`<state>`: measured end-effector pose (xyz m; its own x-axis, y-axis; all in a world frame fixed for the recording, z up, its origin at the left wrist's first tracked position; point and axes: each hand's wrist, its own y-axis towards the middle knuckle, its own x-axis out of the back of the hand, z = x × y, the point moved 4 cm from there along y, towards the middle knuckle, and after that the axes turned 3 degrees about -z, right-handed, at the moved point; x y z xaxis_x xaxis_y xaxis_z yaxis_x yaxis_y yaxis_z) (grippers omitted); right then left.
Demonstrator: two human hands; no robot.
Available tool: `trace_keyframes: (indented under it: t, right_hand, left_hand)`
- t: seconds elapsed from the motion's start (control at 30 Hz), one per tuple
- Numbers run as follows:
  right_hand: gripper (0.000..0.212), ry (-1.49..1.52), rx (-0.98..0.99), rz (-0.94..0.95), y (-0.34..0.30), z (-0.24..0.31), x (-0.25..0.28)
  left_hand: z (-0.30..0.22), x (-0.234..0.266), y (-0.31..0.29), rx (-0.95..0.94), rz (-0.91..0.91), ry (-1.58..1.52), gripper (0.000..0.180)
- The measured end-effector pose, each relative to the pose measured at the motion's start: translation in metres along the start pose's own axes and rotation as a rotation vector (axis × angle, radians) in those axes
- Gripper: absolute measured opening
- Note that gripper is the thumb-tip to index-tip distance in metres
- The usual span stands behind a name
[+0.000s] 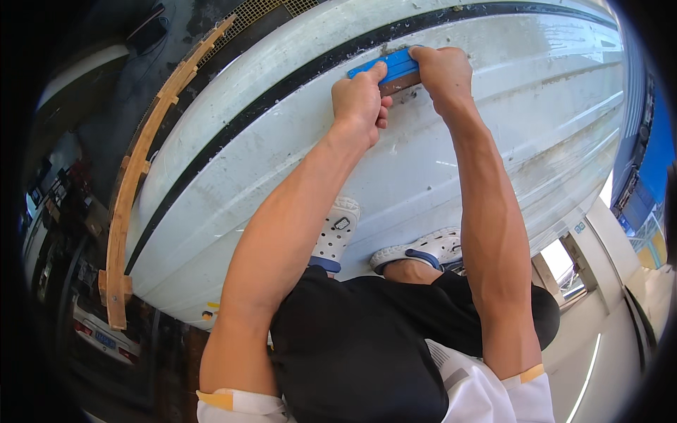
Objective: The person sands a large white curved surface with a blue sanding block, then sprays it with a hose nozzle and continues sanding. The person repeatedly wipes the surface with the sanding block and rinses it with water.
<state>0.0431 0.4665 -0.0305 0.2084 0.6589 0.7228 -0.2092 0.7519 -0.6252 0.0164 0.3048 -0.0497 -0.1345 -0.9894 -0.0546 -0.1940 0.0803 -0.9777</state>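
Note:
Both hands grip a long blue sanding block point(400, 65) with a brownish underside, near the far edge of a large white ridged panel point(423, 162) that looks like a vehicle roof. My left hand point(357, 99) is closed round its left end, thumb on top and fingers curled below. My right hand point(444, 74) wraps the right end, its thumb pressed on the blue top. The block lies against the white surface beside a black strip point(254, 109) that runs along the panel's edge. Grey smudges and specks show around it; the block hides the spot beneath.
My feet in white clogs point(338, 233) rest on the panel as I crouch. Past its left edge, a wooden frame point(134, 183) curves over a dark lower floor. A parked vehicle point(106, 338) stands low at left. On the right is a blue sheet point(647, 134).

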Motion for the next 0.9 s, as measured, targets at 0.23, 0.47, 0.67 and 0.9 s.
trace_keyframes:
  t: [0.23, 0.47, 0.67, 0.9]
  right_hand:
    - [0.041, -0.063, 0.085, -0.035, -0.005, -0.043, -0.003]
    - [0.039, -0.047, 0.080, -0.006, -0.004, -0.039, 0.001]
    - [0.041, -0.011, 0.061, 0.008, 0.012, 0.018, 0.011]
    - [0.040, -0.163, 0.006, 0.026, -0.006, -0.050, 0.009]
  left_hand:
    - [0.035, 0.008, -0.014, 0.092, 0.033, 0.029, 0.038]
    - [0.030, 0.009, -0.016, 0.106, 0.057, 0.077, 0.037]
    - [0.001, -0.017, -0.005, 0.043, 0.028, -0.158, 0.038]
    - [0.045, 0.003, -0.021, 0.189, 0.120, -0.035, 0.036]
